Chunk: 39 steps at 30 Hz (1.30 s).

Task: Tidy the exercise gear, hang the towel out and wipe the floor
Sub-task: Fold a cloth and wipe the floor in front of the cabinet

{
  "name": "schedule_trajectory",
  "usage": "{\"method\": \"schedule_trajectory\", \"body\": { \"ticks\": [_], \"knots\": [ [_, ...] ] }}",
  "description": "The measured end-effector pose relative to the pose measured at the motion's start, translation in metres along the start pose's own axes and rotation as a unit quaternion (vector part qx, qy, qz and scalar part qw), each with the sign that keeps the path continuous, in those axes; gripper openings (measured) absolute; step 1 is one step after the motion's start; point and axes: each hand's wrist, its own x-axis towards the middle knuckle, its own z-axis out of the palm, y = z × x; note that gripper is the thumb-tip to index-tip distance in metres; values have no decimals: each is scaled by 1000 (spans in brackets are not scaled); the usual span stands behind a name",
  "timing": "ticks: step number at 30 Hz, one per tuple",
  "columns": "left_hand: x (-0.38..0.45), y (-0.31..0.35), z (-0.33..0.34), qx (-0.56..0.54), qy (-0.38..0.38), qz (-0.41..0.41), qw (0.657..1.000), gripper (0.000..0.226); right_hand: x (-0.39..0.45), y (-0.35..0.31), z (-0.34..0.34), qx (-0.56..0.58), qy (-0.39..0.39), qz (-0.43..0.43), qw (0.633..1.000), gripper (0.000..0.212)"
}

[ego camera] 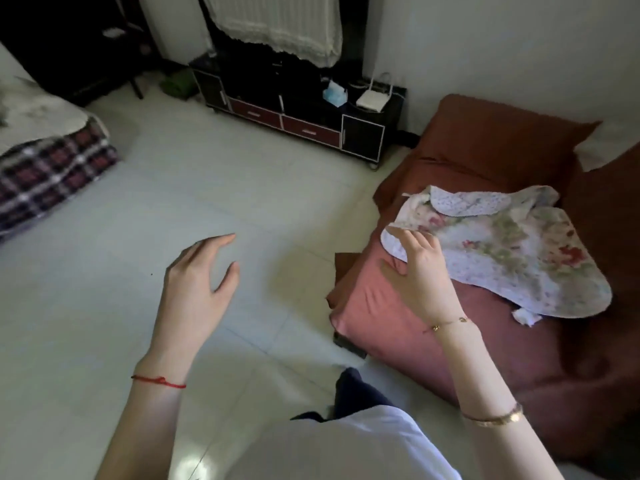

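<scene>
1. Right hand (420,271): grip pinched on the near-left edge of the towel (498,251), thumb spread below against the sofa (415,327), bracelet at the wrist.
2. Towel: floral, crumpled, spread away and to the right from that grip across the reddish sofa seat, one corner folded over at the far side.
3. Small white scrap (526,317) lying right of the grip, just past the towel's near edge.
4. Left hand (199,282): well left of the grip, over the pale tiled floor (173,202), fingers spread and loosely curled, holding nothing, red string at the wrist.
5. Far beyond the grip: dark cabinet (301,109) against the wall, with a white router (374,98) on top.
6. Far left: plaid bedding (52,174) at floor level.
</scene>
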Motion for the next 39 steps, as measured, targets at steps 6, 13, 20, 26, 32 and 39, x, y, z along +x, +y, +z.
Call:
{"method": "schedule_trajectory", "body": {
  "ticks": [6,13,20,26,32,39],
  "knots": [
    [30,-59,-13,9,58,-100,993,37,89,-49,64,0,-65,-84,994,53],
    [112,-125,-24,33,86,-201,975,38,220,-113,139,45,-139,-158,977,55],
    [221,-181,-47,47,118,-251,960,39,356,-179,200,83,-170,-211,959,53],
    [292,-239,-56,56,140,-303,941,39,452,-227,253,84,-211,-244,943,51],
    [370,-326,-56,66,141,-331,931,39,547,-269,326,88,-233,-248,936,50],
    [504,-445,-76,66,132,-306,940,39,677,-347,406,102,-222,-224,943,50]
  ]
}}
